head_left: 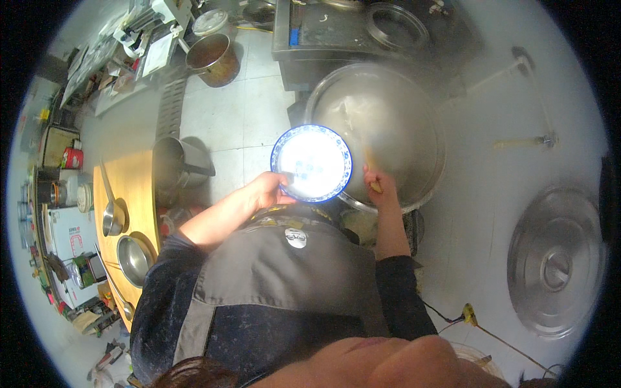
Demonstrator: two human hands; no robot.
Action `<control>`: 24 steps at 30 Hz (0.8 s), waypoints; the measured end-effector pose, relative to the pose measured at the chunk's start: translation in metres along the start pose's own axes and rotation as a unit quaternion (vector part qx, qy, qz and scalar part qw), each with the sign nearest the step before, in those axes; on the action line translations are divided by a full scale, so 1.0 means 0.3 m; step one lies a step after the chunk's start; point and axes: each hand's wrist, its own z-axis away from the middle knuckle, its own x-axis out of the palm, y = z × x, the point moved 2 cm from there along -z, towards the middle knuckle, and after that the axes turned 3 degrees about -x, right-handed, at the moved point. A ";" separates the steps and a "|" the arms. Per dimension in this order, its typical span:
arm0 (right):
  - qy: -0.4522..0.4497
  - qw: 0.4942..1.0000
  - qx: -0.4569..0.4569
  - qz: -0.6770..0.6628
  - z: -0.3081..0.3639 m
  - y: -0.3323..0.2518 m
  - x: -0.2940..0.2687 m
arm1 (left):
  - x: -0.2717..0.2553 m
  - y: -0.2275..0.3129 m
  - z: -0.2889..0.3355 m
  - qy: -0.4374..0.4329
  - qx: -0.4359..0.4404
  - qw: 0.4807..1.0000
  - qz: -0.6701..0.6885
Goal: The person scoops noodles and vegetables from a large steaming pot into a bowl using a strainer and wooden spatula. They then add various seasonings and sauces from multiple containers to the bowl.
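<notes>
My left hand grips the edge of a white dish with a blue patterned rim, held level in front of my apron. Glare washes out its middle, so I cannot tell whether anything lies in it. A wide metal pot stands ahead and to the right, the dish overlapping its near left rim. Over the pot's near side, my right hand is closed around the light-coloured handle of a long utensil. Its far end fades into steam and pale liquid, so its kind is hidden.
A metal stove counter lies beyond the pot. At left, a wooden board bears a saucepan and a metal bowl. A brown-stained pot stands on the tiled floor. A large round lid is at far right.
</notes>
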 end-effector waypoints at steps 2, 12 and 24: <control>-0.009 0.940 0.051 -0.337 0.079 -0.012 0.066 | -0.007 -0.001 -0.003 0.007 -0.005 1.000 -0.024; 0.198 0.767 0.059 -0.607 0.248 0.026 0.131 | -0.032 0.011 -0.021 -0.009 -0.008 1.000 -0.018; 0.282 0.886 0.147 -0.338 0.184 -0.001 0.003 | -0.043 0.022 -0.028 -0.005 -0.008 1.000 -0.025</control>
